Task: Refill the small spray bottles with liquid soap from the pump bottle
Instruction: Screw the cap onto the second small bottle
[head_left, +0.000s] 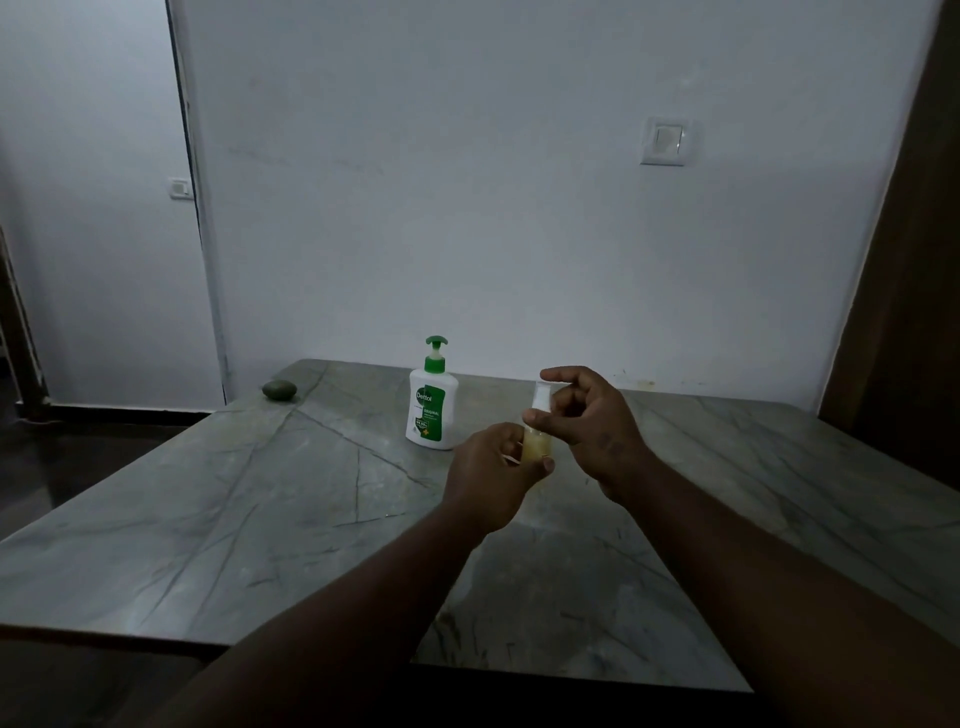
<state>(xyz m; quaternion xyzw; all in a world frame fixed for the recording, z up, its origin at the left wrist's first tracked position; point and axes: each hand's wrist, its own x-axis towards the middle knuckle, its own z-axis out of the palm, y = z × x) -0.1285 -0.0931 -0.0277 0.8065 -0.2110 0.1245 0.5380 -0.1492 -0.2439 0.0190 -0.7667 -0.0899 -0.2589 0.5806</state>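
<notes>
Two hands up over the bench (218, 499), both on one small spray bottle (536, 444). Left hand (493, 475) wraps the lower body, grip pressed round the bottle w/ thumb across the front near the base. Right hand (592, 418) comes in from the right at the top: thumb and a finger pinching the neck just under the white spray head (541, 396), index finger stretched out above it, other fingers curled loose. Bottle is upright, held just above the bench, approx. centre of frame, w/ pale yellow liquid showing in the clear lower part. Can't tell if the head is screwed tight or loose.

Pump bottle (432, 408) stands upright on the bench just left of the hands and a bit further back, white body, green pump and green label, nozzle pointing toward the right. No contact btw it and the hands.

Far left corner of the bench: a small dark green rounded lump (279, 390), well apart from everything else. Grey veined bench top, dim light, plain wall (467, 208) behind w/ a switch plate (665, 141).
</notes>
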